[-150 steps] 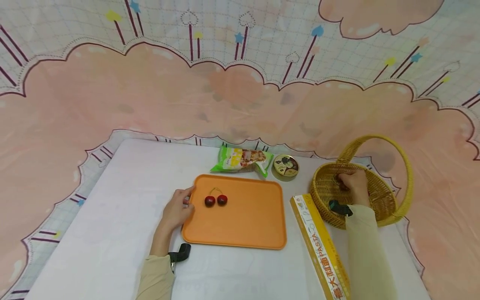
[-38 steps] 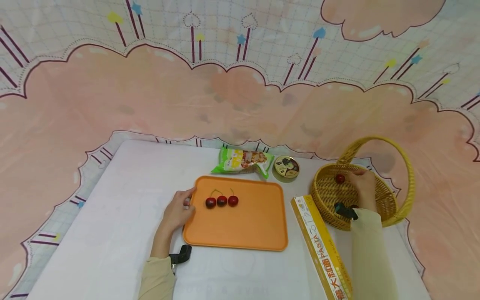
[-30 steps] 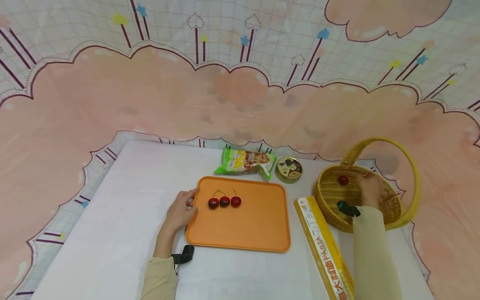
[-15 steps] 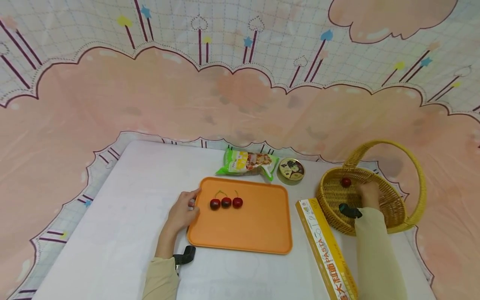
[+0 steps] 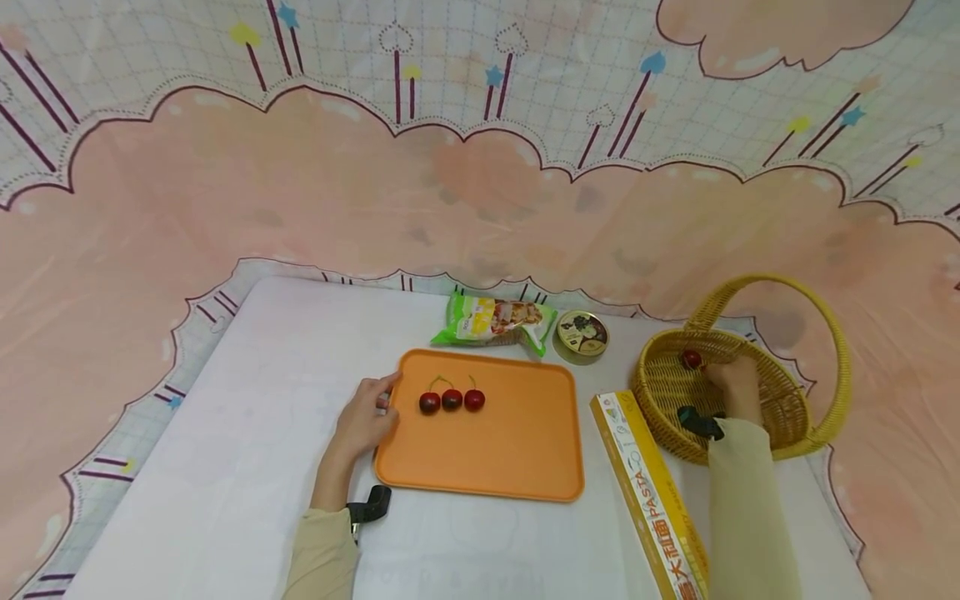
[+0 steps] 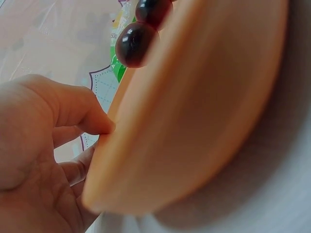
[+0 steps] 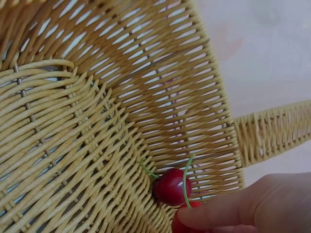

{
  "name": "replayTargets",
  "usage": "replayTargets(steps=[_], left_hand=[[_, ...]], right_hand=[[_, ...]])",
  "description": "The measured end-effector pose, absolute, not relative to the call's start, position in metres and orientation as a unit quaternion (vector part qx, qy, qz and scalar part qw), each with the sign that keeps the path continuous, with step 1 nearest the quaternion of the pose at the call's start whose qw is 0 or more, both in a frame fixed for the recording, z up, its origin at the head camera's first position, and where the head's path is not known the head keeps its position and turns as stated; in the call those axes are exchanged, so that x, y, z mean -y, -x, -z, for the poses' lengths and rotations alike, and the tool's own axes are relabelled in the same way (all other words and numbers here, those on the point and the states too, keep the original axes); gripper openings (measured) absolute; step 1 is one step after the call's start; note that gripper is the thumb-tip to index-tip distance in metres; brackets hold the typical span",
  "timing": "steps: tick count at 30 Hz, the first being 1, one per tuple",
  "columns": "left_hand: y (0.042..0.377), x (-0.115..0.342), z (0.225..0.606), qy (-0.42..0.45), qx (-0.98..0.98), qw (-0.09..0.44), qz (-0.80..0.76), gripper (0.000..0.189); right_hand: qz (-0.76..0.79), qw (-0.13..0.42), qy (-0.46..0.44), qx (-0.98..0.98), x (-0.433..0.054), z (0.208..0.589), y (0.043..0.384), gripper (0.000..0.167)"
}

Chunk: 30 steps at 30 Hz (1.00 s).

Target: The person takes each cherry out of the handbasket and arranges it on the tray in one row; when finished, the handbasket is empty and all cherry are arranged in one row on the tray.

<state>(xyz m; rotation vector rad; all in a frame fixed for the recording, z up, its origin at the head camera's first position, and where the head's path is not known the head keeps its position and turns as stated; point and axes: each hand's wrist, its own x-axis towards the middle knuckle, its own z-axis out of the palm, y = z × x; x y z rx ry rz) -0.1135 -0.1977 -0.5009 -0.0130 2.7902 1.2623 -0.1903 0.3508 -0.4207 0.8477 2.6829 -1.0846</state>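
Observation:
The orange tray (image 5: 487,450) lies on the table with three dark red cherries (image 5: 452,400) in a row near its upper left. At its left edge, my left hand (image 5: 363,421) holds the rim; in the left wrist view the thumb (image 6: 92,116) lies on the rim and other fingers show beyond it. My right hand (image 5: 738,387) is inside the yellow wicker basket (image 5: 667,433). In the right wrist view its fingers pinch a red cherry (image 7: 182,224), partly hidden by them. Touching or very near it, another stemmed cherry (image 7: 170,187) rests against the basket wall.
A long yellow pasta box (image 5: 648,500) lies between tray and basket. Behind the tray are a green snack packet (image 5: 491,321) and a round tin (image 5: 582,335). The basket's tall handle (image 5: 832,358) arches over its right side. A patterned cloth hangs behind.
Two cherries lay on the tray five seconds ago; a third now sits beside them. My right hand has shifted inside the basket and pinches a cherry. My left hand stays at the rim.

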Motion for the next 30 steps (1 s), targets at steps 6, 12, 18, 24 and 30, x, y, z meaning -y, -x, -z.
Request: replayTargets(steps=[6, 12, 18, 24, 30], left_hand=[[0.114, 0.199, 0.502, -0.005, -0.911, 0.033, -0.411, 0.06], [0.114, 0.2, 0.501, -0.007, -0.912, 0.03, -0.41, 0.06], [0.114, 0.2, 0.502, -0.005, -0.91, 0.033, -0.413, 0.059], [0.113, 0.199, 0.502, -0.002, -0.911, 0.035, -0.411, 0.059], [0.113, 0.199, 0.501, -0.002, -0.912, 0.036, -0.408, 0.059]], right_hand=[[0.411, 0.082, -0.249, -0.873, -0.344, 0.417, 0.184, 0.04], [0.435, 0.147, -0.214, -0.862, -0.34, 0.414, 0.179, 0.033], [0.473, 0.21, -0.145, -0.843, -0.337, 0.415, 0.174, 0.036], [0.595, 0.23, -0.132, -0.759, -0.329, 0.415, 0.171, 0.017], [0.649, 0.194, -0.126, -0.724, -0.314, 0.411, 0.168, 0.013]])
